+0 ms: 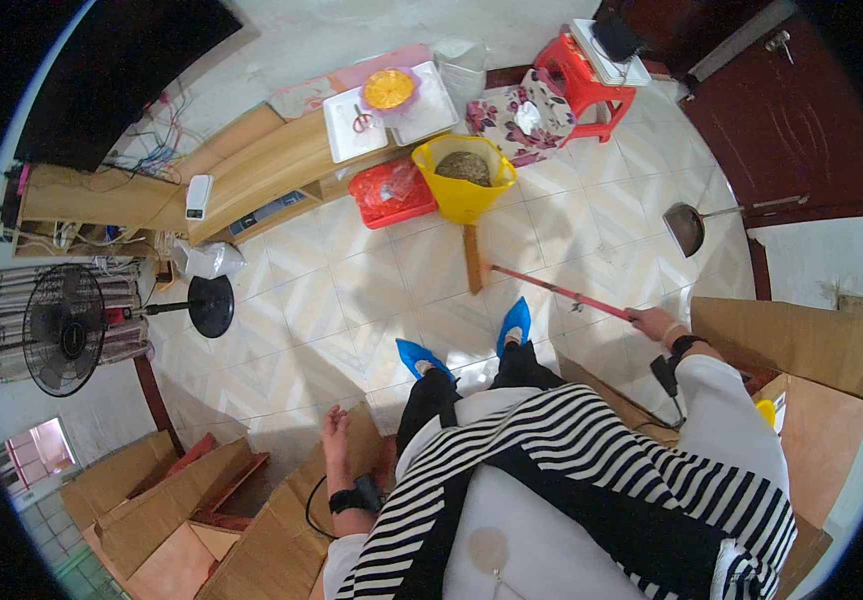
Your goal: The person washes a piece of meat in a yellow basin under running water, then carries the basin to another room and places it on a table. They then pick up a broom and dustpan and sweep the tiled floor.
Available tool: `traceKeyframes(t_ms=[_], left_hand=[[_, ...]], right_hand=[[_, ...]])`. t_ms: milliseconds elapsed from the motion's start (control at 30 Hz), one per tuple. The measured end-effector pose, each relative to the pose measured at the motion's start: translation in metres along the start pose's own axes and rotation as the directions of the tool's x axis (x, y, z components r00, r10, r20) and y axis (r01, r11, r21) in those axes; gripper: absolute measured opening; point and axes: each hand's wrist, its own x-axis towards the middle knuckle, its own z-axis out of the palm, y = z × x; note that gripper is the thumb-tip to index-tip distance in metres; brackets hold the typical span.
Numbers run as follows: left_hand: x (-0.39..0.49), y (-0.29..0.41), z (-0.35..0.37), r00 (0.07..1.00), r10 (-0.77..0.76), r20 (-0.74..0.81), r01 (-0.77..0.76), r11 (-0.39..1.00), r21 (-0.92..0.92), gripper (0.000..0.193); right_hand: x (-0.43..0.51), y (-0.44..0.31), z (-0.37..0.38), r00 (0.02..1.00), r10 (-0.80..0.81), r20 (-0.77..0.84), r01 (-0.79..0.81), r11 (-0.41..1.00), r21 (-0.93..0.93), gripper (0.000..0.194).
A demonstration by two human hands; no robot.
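Observation:
My right hand (656, 322) grips the upper end of a red broom handle (562, 292). The handle slants down to the left, where the narrow brown broom head (473, 260) rests on the tiled floor, in front of a yellow bucket (465, 196). Something dark and brownish lies inside that bucket. Holding nothing, my left hand (335, 431) hangs low with its fingers loosely apart, near some cardboard (304, 480). Blue shoe covers (420, 358) are on my feet, just short of the broom head.
Beside the bucket stands a red plastic basin (392, 196), along a wooden cabinet (266, 184). A long-handled dustpan (684, 229) is near the dark red door (791, 127). A red stool (574, 82) stands behind. To the left is a fan (67, 334) with a round base.

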Motion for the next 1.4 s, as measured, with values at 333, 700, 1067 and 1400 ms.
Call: traceKeyframes(t_ms=[333,700,1067,1400], left_hand=[[-0.024,0.061,0.092,0.991,0.108,0.085,-0.12,0.98,0.161,0.041],[-0.03,0.11,0.107,0.991,0.096,0.089,-0.116,0.963,0.245,0.04],[-0.032,0.125,0.11,0.991,0.066,0.113,-0.094,0.96,0.264,0.04],[-0.036,0.108,0.122,0.984,0.102,0.147,-0.142,0.946,0.293,0.04]], right_hand=[[-0.063,0.206,-0.006,0.985,0.136,-0.107,-0.101,0.953,0.286,0.039],[0.017,0.11,-0.072,0.958,-0.039,-0.285,0.127,0.947,0.295,0.043],[0.0,0.215,0.027,0.969,-0.189,-0.159,0.184,0.982,-0.045,0.035],[-0.129,0.183,-0.013,0.965,0.257,0.051,-0.24,0.786,0.57,0.037]])
